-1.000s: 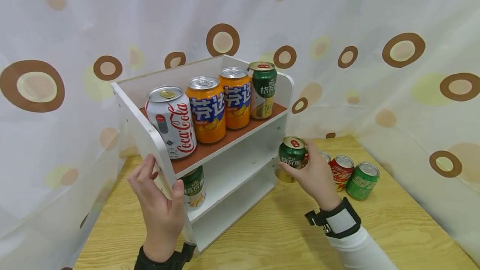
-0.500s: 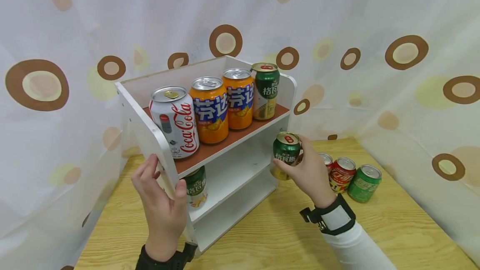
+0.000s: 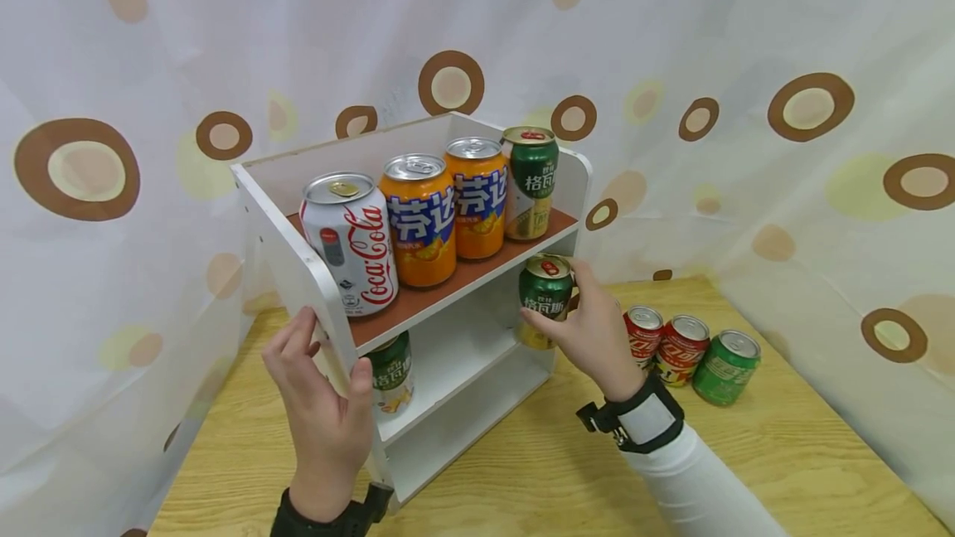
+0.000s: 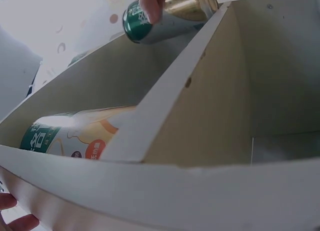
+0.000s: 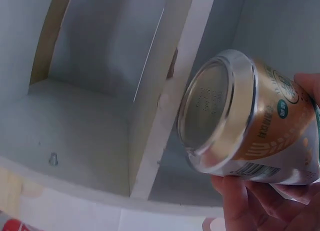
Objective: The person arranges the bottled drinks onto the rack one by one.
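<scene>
My right hand (image 3: 597, 334) grips a green and gold drink can (image 3: 543, 305) by its sides, at the right end of the shelf unit's middle level. In the right wrist view, the can's base (image 5: 205, 108) is tilted beside the front edge of the shelf board. My left hand (image 3: 324, 413) touches the left side panel of the white shelf unit (image 3: 317, 284), its thumb near the front edge. Another green can (image 3: 393, 375) stands on the middle level at the left, partly hidden by the panel and thumb.
On the brown top level stand a white Coca-Cola can (image 3: 351, 247), two orange cans (image 3: 418, 222) and a green and gold can (image 3: 531, 185). Two red cans (image 3: 682, 350) and a green can (image 3: 726, 367) stand on the wooden table (image 3: 597, 471) at the right.
My right hand has carried the green and gold can leftward from beside the shelf unit to the middle level's right end, uncovering the red cans. The left hand stays at the side panel.
</scene>
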`<state>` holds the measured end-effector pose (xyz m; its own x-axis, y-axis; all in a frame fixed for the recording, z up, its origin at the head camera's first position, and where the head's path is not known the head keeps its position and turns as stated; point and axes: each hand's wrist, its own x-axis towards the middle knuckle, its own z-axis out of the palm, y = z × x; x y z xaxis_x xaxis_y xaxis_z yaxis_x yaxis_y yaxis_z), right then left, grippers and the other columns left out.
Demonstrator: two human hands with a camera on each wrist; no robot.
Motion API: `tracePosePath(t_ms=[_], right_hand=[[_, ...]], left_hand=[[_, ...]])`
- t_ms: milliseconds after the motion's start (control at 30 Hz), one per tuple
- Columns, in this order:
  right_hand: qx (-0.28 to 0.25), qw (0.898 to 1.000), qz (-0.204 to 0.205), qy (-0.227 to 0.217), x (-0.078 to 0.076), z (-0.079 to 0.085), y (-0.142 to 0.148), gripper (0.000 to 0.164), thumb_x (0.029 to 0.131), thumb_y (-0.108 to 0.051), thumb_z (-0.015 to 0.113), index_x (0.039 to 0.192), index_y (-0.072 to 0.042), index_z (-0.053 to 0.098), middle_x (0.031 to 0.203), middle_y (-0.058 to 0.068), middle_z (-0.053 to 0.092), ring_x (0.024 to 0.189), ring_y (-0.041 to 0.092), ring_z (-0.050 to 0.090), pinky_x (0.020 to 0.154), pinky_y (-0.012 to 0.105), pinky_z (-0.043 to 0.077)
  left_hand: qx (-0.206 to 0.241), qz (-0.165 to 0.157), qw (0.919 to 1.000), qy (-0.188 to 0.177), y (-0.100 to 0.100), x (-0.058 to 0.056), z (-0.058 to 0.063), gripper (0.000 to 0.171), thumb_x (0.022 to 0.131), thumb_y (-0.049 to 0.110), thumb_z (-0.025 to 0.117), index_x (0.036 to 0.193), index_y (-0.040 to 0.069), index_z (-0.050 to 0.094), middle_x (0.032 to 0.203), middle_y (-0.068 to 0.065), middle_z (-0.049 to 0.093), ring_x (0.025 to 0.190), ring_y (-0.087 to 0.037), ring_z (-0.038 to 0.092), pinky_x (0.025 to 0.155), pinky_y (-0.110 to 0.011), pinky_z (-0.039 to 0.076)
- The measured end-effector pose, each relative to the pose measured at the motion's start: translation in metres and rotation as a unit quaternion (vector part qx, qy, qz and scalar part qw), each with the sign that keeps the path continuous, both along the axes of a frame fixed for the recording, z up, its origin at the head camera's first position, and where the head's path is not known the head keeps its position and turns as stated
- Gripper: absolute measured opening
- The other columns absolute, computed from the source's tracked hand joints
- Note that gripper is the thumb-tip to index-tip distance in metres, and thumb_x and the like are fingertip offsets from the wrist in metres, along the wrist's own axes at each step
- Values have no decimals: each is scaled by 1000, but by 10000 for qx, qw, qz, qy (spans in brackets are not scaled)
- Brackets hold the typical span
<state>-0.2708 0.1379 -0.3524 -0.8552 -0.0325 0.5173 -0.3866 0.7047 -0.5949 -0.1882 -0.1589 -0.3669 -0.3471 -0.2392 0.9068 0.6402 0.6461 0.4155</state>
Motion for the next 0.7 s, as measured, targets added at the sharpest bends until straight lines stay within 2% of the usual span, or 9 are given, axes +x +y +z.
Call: tracePosePath(t_ms=[167, 300, 433, 700], right_hand=[[-76, 9999, 78, -87, -1, -1, -9, 79, 82, -36, 87, 144, -10, 45, 123, 17, 68, 94, 30, 68, 76, 43, 59], [-38, 9999, 58, -140, -2, -2, -14, 82, 82, -37, 87, 146, -8, 44, 126, 18, 67, 97, 30, 68, 79, 45, 59], [-21, 10000, 34, -70, -3, -4, -16, 82, 81, -38, 87, 145, -8, 46, 123, 18, 68, 94, 30, 68, 77, 44, 58], [51, 9999, 118, 116, -10, -7, -23, 83, 79, -38, 88, 144, -8, 46, 127, 19, 68, 108, 36, 70, 87, 52, 59]], left_hand=[[-15, 8, 10000, -3, 0, 0, 1, 73, 102, 56, 45, 146, -3, 37, 132, -30, 39, 122, -37, 40, 90, -42, 36], [9, 5, 10000, -20, 0, 0, 0, 72, 102, 54, 46, 146, -3, 37, 132, -31, 39, 122, -36, 40, 91, -42, 36], [31, -2, 10000, -19, 1, 0, -1, 72, 101, 53, 47, 146, -3, 37, 132, -31, 40, 122, -34, 40, 91, -40, 36], [19, -11, 10000, -35, 1, 0, -1, 74, 102, 56, 45, 146, -3, 36, 133, -31, 39, 122, -36, 40, 93, -39, 35]])
